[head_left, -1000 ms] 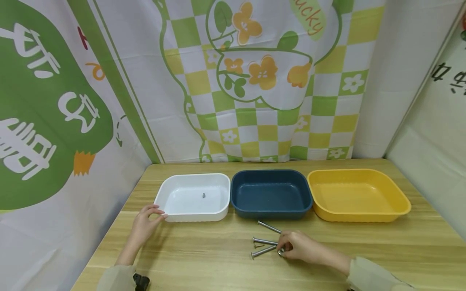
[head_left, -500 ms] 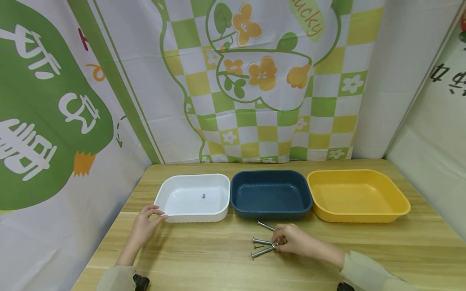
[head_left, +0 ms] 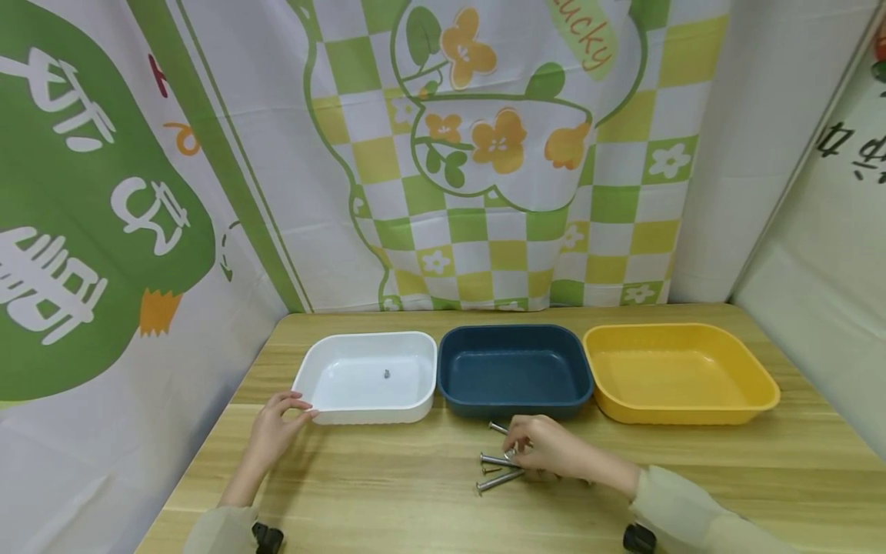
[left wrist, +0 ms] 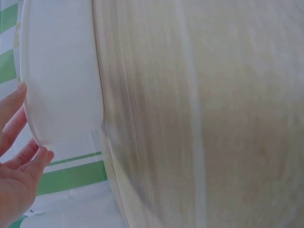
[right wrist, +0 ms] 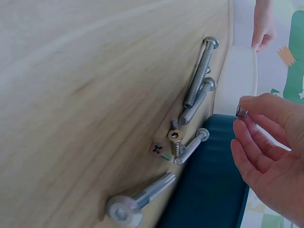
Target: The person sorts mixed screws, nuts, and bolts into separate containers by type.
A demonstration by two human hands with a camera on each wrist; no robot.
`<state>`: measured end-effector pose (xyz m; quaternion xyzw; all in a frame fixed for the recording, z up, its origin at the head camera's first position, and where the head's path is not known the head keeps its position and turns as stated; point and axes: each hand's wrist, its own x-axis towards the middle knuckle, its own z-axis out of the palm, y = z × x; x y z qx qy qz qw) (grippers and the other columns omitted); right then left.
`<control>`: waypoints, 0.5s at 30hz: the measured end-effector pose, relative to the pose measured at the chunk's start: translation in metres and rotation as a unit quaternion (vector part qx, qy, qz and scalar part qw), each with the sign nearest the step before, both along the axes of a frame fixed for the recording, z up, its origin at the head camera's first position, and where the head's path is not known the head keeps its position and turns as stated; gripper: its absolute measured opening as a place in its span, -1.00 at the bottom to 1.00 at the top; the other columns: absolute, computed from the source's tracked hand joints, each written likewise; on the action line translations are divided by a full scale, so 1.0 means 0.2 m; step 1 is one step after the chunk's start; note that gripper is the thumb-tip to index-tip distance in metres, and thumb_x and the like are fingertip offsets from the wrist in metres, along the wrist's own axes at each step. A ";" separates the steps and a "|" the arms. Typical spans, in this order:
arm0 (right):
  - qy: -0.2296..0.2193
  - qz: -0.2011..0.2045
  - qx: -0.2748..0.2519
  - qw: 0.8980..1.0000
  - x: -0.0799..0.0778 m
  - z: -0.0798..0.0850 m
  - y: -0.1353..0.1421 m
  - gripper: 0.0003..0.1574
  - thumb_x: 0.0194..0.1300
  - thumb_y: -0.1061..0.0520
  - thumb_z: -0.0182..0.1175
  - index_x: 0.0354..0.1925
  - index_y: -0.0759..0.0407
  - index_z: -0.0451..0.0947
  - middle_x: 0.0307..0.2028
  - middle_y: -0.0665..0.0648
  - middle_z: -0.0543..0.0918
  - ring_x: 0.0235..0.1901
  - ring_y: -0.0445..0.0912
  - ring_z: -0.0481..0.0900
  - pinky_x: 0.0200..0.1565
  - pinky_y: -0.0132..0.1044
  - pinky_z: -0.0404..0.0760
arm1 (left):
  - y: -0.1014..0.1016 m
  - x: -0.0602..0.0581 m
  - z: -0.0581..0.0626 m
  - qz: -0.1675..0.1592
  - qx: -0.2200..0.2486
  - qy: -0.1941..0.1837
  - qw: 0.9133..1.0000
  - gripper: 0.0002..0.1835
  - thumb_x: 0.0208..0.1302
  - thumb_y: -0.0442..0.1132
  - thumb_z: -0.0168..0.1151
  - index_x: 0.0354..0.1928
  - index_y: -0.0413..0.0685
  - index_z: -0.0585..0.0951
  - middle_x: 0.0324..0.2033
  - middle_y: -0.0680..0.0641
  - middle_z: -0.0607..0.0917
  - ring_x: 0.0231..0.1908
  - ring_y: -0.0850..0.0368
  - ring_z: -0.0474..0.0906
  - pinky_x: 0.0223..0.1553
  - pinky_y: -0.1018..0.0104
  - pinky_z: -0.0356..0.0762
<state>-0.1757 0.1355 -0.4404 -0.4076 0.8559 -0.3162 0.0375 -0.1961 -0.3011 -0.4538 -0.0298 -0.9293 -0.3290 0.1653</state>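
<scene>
In the head view my left hand (head_left: 271, 431) holds the near left corner of the white tray (head_left: 325, 416), fingers at the rim and thumb by the corner. A small metal piece (head_left: 386, 374) lies in that tray. Between thumb and fingertips my right hand (head_left: 550, 448) pinches a small shiny nut (right wrist: 242, 111), raised above the loose hardware. Several long silver bolts (head_left: 500, 482) lie below that hand, partly hidden by it in the head view. Among them the right wrist view shows a brass-coloured screw (right wrist: 175, 136) and a cross-head screw (right wrist: 157, 149).
A dark blue tray (head_left: 515, 409) stands beside the white one, with a yellow tray (head_left: 681, 414) to its right. All three sit in a row on the wooden table (head_left: 388, 492). Printed curtains (head_left: 505, 254) hang behind and at the sides.
My right hand has moved left and away from me, carrying the nut over the bolts, and has lifted. The left hand stays at the white tray.
</scene>
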 end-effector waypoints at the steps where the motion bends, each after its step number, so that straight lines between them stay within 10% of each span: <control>1: 0.000 0.000 0.000 1.000 0.00 0.00 -0.01 -0.85 -0.01 0.38 0.26 -0.37 0.27 0.63 -0.41 0.03 0.55 -0.45 -0.27 0.51 -0.42 -0.46 0.52 | 0.00 0.00 0.00 0.000 0.000 0.002 1.000 -0.83 -0.02 -0.35 0.37 -0.40 -0.34 0.64 -0.13 -0.35 0.55 -0.03 -0.34 0.44 0.01 -0.15 0.35; 15: 0.004 0.006 -0.015 1.000 -0.05 0.03 -0.09 -0.82 0.00 0.39 0.23 -0.34 0.27 0.64 -0.36 0.06 0.58 -0.41 -0.19 0.54 -0.37 -0.38 0.56 | 0.00 0.00 0.00 -0.001 0.004 -0.007 1.000 -0.81 0.01 -0.32 0.36 -0.38 -0.35 0.64 -0.11 -0.35 0.54 -0.02 -0.34 0.43 0.01 -0.15 0.35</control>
